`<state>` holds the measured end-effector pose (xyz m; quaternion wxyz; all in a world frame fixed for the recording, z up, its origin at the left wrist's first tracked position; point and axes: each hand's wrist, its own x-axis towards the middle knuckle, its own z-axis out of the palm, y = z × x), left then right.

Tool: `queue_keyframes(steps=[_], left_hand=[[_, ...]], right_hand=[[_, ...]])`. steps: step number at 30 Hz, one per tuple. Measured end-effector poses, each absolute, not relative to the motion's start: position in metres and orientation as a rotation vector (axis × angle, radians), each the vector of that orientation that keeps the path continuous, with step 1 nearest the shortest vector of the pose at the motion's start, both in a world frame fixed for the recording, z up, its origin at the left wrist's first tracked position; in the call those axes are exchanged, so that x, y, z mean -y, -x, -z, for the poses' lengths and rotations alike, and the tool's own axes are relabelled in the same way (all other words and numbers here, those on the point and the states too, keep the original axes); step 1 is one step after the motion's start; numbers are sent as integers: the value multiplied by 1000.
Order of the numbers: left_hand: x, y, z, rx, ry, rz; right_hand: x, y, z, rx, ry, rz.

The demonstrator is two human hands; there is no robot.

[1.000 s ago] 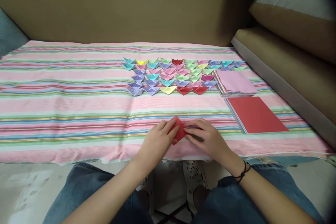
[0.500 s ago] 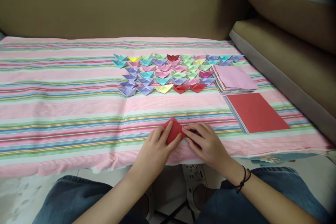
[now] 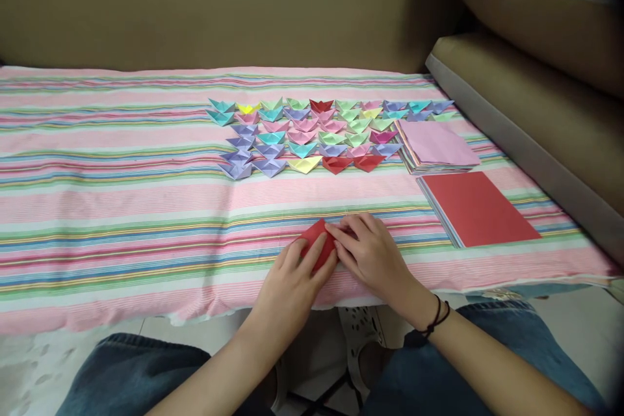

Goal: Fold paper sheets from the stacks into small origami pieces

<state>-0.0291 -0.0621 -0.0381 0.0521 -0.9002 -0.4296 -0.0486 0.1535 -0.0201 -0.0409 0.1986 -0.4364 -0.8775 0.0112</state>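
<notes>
A partly folded red paper [image 3: 318,240] lies near the front edge of the striped cloth [image 3: 121,195]. My left hand [image 3: 287,286] pinches its left side, fingers pressed on the paper. My right hand [image 3: 373,257] presses fingertips onto its right side and covers part of it. Further back, several rows of small folded paper boats [image 3: 312,136] in many colours lie on the cloth. To the right sit a stack of sheets with a red top [image 3: 475,208] and a stack with a pink top [image 3: 436,146].
A brown wall stands behind the cloth-covered surface. Brown cushions [image 3: 536,104] run along the right side. My knees in blue jeans [image 3: 439,370] and white perforated shoes [image 3: 361,338] are below the front edge.
My right hand slid left and forward over the red paper, covering more of it. The view shifted down a little. My left hand stays on the paper.
</notes>
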Motion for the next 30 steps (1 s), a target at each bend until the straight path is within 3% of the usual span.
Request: queue_keyframes(steps=[7, 17, 30], left_hand=[[59, 30, 39, 1337, 2793, 233], [44, 21, 28, 1313, 2840, 316], [36, 13, 53, 1355, 2746, 302]], right_hand=[[9, -145, 38, 2446, 1258, -38], [4, -161, 38, 1933, 1188, -725], [6, -180, 32, 1855, 1223, -684]])
